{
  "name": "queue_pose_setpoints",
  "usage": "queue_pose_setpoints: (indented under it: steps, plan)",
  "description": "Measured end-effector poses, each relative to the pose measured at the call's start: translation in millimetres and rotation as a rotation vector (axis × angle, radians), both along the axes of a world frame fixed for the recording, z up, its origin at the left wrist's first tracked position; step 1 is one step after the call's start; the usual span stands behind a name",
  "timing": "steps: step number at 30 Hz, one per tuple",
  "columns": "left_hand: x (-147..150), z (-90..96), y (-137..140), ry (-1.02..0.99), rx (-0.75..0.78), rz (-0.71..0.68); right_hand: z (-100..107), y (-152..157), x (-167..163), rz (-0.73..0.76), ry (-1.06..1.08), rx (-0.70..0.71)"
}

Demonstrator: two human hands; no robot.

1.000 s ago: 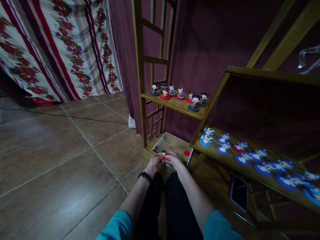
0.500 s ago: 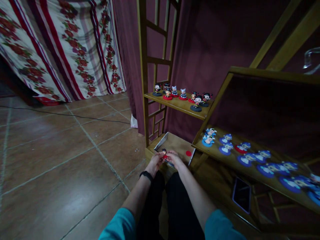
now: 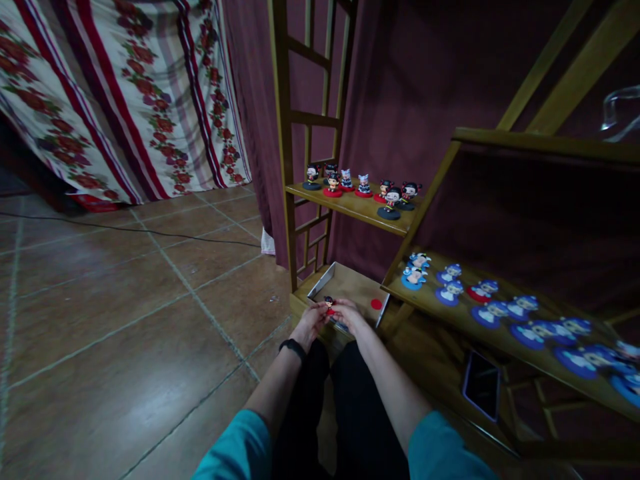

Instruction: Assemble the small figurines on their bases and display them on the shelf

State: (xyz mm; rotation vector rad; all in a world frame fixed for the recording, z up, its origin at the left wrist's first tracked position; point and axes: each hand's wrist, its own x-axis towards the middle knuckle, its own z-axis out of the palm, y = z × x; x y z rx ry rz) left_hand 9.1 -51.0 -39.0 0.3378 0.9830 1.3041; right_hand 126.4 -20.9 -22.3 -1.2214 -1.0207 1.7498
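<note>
Between my two hands is a small figurine [image 3: 329, 303] with dark hair and a red base, held upright over the near side of a shallow cardboard box [image 3: 350, 283]. My left hand [image 3: 313, 320] grips it from the left, fingers closed at the base. From the right, the fingers of my right hand [image 3: 349, 313] pinch the same base. A red disc [image 3: 377, 304] lies in the box at its right side. My fingers partly hide the figurine's base and the box's near wall.
Above the box, a wooden shelf [image 3: 350, 204] bears several figurines on red and black bases. A lower shelf [image 3: 430, 303] to the right carries several blue figurines. A dark phone-like device [image 3: 481, 385] lies beneath it. Tiled floor [image 3: 150, 320] stretches left, crossed by a black cable [image 3: 200, 238].
My view has shifted slightly, so the shelves sit a little further left and higher. Both hands keep hold of the figurine in nearly the same place.
</note>
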Motion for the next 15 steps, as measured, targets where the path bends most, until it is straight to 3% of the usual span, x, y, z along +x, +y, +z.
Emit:
queue_pose_setpoints:
  steps: [15]
  plan:
    - [1.6,-1.8,2.2,0.028,-0.008,0.006,1.4,0.8,-1.7,-0.042,-0.037,-0.003]
